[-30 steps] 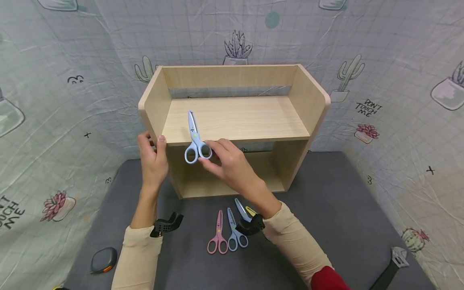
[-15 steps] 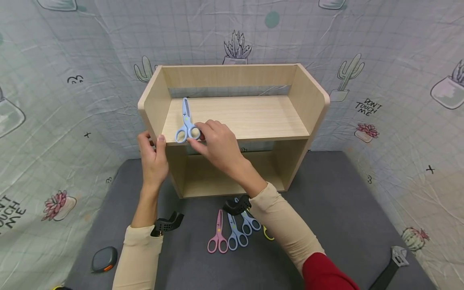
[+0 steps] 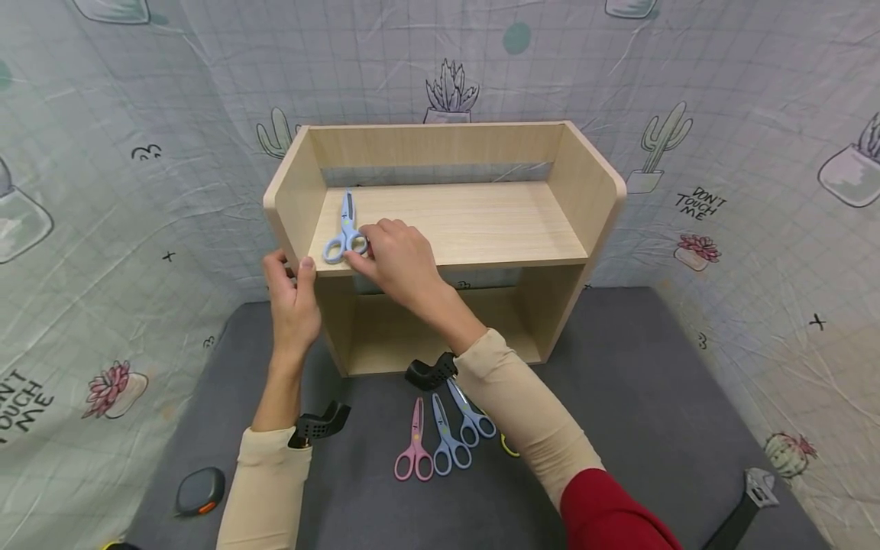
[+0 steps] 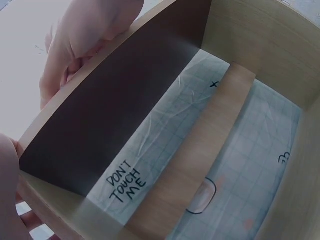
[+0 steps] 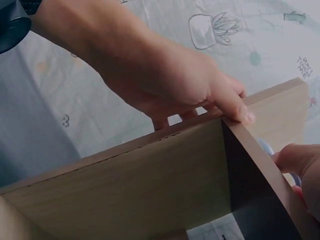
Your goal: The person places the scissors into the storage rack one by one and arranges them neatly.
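A light wooden shelf unit (image 3: 447, 221) stands on a grey mat. Light blue scissors (image 3: 346, 221) lie on its upper board near the left wall, blades pointing to the back. My right hand (image 3: 363, 250) pinches their handle rings. In the right wrist view a sliver of the scissors (image 5: 266, 146) shows beside my right fingertips (image 5: 300, 162). My left hand (image 3: 292, 269) grips the front edge of the shelf's left side panel, thumb inside; the left wrist view shows its fingers (image 4: 85, 45) on that panel.
On the mat in front of the shelf lie pink scissors (image 3: 415, 447), blue scissors (image 3: 448, 441), grey-blue scissors (image 3: 473, 418) and a partly hidden yellow pair (image 3: 507, 447). A black tape measure (image 3: 199, 491) sits front left, a black wrench (image 3: 745, 508) front right. Printed cloth surrounds the scene.
My right hand carried the light blue scissors from the shelf's front edge back and left onto the upper board. The left hand stayed on the side panel.
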Demonstrator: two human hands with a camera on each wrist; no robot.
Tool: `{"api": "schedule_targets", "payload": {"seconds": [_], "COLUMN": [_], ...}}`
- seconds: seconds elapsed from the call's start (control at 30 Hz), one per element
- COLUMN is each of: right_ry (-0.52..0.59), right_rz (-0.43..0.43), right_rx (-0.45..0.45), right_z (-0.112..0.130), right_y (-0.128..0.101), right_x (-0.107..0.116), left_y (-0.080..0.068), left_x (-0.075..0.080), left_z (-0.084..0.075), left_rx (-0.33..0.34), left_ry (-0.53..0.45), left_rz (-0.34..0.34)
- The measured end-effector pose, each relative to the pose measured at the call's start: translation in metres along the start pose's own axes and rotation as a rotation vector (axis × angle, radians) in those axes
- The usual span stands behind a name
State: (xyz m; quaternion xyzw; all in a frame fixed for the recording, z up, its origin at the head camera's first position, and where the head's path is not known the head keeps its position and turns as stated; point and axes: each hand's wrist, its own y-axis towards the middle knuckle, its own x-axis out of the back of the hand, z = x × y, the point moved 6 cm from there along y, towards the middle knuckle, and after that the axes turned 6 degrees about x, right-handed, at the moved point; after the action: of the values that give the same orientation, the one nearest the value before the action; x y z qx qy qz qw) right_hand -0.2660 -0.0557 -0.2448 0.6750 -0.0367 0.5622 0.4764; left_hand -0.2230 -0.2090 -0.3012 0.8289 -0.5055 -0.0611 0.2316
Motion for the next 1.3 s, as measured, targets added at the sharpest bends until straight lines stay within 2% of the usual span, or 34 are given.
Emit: {"api": "schedule_targets", "payload": {"seconds": [0.13,0.27,0.7,1.3], "right_ry": [0.015,0.047,0.105,0.086], "right_rz": [0.053,0.105,0.142,0.175], "right_rx": [-0.020,-0.038,-0.054,-0.069], "right_z": [0.001,0.003,0.006,0.006], "right_y": [0.005,0.008,0.012,0.010], "right_x": [-0.005,-0.009,-0.012,-0.010], "left_y": [0.007,0.009,0.007,0.007], "left_x": [0.000,0.001,0.001,0.000], "left_z": [0.019,0.025,0.026,0.023], "left_rx": [-0.020,-0.038,-0.051,-0.057], "left_ry": [0.001,0.000,-0.031,-0.024], "left_rz": [-0.008,-0.006,-0.002,-0.007]}}
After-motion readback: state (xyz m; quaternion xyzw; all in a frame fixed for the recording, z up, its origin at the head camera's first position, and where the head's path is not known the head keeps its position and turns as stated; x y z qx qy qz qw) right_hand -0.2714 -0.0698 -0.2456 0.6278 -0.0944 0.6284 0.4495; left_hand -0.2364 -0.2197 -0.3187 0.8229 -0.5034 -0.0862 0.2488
